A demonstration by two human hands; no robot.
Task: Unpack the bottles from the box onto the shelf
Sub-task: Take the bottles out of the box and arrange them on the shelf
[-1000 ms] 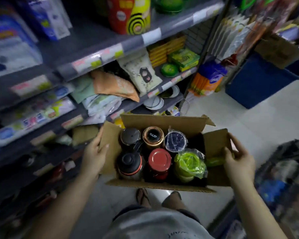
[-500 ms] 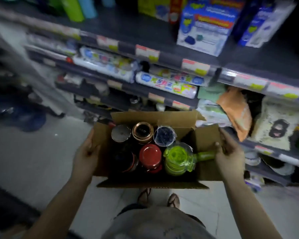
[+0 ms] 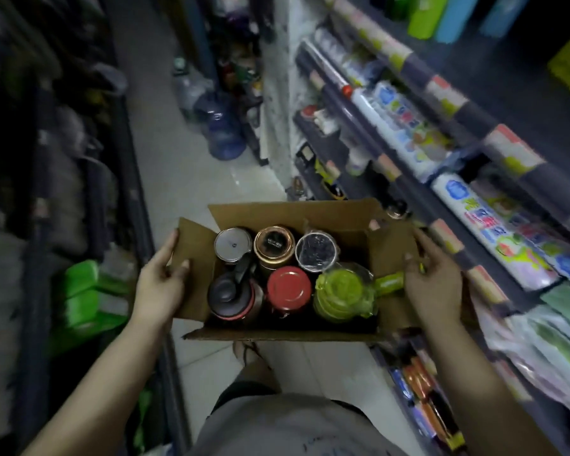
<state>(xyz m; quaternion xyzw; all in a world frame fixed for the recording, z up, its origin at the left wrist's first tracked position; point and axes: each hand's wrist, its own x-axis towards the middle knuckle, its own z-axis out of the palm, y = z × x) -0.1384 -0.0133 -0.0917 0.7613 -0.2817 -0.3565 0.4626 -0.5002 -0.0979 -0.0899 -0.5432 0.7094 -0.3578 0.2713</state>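
six bottles stand upright in the open cardboard box (image 3: pixel 290 213), in two rows of three: at the back a silver-lidded bottle (image 3: pixel 233 244), a copper-rimmed bottle (image 3: pixel 273 244) and a film-wrapped bottle (image 3: pixel 316 251); at the front a dark flip-top bottle (image 3: pixel 230 295), a red-capped bottle (image 3: pixel 288 287) and a green jug (image 3: pixel 341 296) in clear wrap, its handle pointing to the right wall. the box is carried in the air over the aisle floor, beside the shelf (image 3: pixel 418 189) on the right, and nothing is unpacked yet. the left hand (image 3: pixel 160 284) grips the left flap, thumb over the edge, fingers curled behind it; the right hand (image 3: pixel 433 281) presses the right flap with fingers spread and lightly bent. the load likely weighs enough to sag thin card, so support from below seems wise. the bottles look rigid; the wrapped ones may be slippery, so take each round the body below the lid, the jug by its handle.
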